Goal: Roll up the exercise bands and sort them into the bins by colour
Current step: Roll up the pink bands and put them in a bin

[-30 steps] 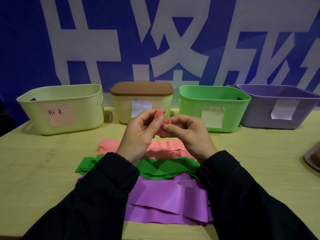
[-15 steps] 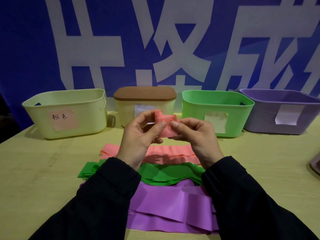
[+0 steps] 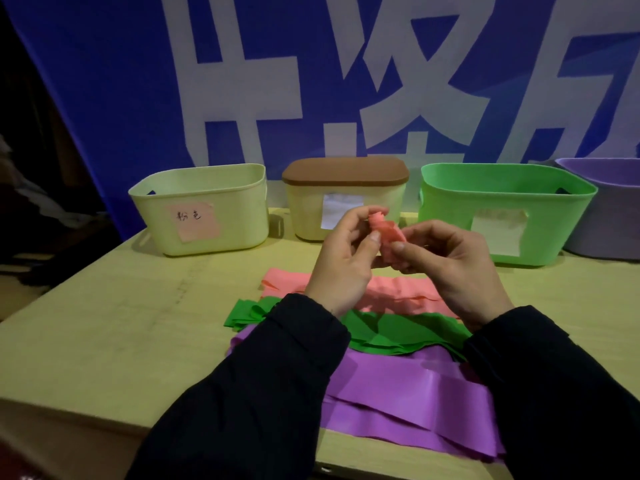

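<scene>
Both black sleeves (image 3: 277, 386) cover much of the purple bands (image 3: 398, 393) and the green bands (image 3: 388, 329) lying at 6 o'clock on the table (image 3: 104, 323). The purple bin (image 3: 602, 216) at 3 o'clock is cut off by the frame edge, and what it holds cannot be seen. The white labels on the green bin (image 3: 502, 209) and on the lidded cream box (image 3: 343, 206) are too blurred to read; the pink note (image 3: 197, 220) on the pale yellow bin (image 3: 201, 209) at 10 o'clock carries handwriting.

The table's left edge runs diagonally toward 8 o'clock, with bare tabletop between it and the bands, and more bare surface in front of the pale yellow bin.

From this angle no bin interior shows its bottom; the brown lid (image 3: 344, 171) sits closed on the cream box.

At centre, above the flat pink bands (image 3: 391, 289), the left hand (image 3: 343, 261) and right hand (image 3: 453, 268) both pinch a rolled pink band (image 3: 388, 233) between thumb and curled fingers, holding it in the air in front of the cream box.
</scene>
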Available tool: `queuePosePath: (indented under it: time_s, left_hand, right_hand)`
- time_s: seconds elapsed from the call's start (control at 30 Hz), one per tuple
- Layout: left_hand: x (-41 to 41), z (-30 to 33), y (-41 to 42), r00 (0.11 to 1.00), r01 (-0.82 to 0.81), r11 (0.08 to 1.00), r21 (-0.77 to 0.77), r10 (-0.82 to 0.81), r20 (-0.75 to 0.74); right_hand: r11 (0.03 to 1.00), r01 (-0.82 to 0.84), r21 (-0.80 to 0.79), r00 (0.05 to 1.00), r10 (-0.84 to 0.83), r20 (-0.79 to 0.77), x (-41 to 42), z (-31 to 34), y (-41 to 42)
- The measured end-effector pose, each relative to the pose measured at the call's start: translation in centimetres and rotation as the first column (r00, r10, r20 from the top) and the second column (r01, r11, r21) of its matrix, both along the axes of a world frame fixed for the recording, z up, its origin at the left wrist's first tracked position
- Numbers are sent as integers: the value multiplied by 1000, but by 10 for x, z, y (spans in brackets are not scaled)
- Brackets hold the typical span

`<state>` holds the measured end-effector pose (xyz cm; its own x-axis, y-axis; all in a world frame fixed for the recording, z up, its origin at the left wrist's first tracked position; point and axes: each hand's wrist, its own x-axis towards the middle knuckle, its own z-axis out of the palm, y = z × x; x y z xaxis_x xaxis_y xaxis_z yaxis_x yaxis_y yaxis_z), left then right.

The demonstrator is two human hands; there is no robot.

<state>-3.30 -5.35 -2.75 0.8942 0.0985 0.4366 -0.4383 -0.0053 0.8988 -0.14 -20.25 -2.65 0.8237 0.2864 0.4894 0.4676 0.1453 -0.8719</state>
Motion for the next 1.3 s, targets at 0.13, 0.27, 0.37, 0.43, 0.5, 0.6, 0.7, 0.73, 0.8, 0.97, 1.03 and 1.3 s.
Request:
queuePosePath:
  time_s: [0.13,0.27,0.37,0.43,0.5,0.6,0.7,0.73,0.8,0.97,1.03,1.3]
  left_hand:
    - [-2,2,-1,1000,-5,1000,-23,4,-31]
    - [0,3,-2,999,0,998,-65,-2,-35]
    - [0,5,0,1000,-16,992,-126,13,-27]
    - [0,4,3,1000,-19,993,-117,17,-20]
    - [-1,4,4,1000,13,997,-76,-14,-15]
    - [0,2,4,998,56,998,-23,-56,-10]
    - [1,1,5,996,88,996,-16,-88,-4]
    - [0,0,5,995,101,995,-27,-101,-5]
    - [0,0,6,992,127,991,-42,-127,-9]
    - [2,-2,8,983,184,979,-93,-183,16]
    - [1,0,8,977,211,963,-169,-212,8]
    - [2,-1,6,984,172,966,-194,-178,-11]
  right_hand:
    - [998,36,59,999,-35,-11,0,-1,0]
    - [994,79,81,996,-76,-46,3,-1,-3]
    - [992,55,114,996,-47,-78,6,-1,-5]
    - [994,45,97,995,-36,-92,7,-2,-6]
    - [995,42,94,993,-31,-112,8,-3,-7]
    - [993,57,104,991,-44,-123,8,-4,-7]
    - [992,93,89,993,-86,-81,7,-5,-5]
    - [991,111,76,992,-106,-69,6,-5,-5]
    - [989,139,49,989,-136,-61,6,-5,-5]
    - [998,50,42,990,-44,-136,6,-4,-4]
    - [1000,14,19,983,-10,-183,4,-4,-3]
    - [996,37,76,996,-31,-88,1,0,-4]
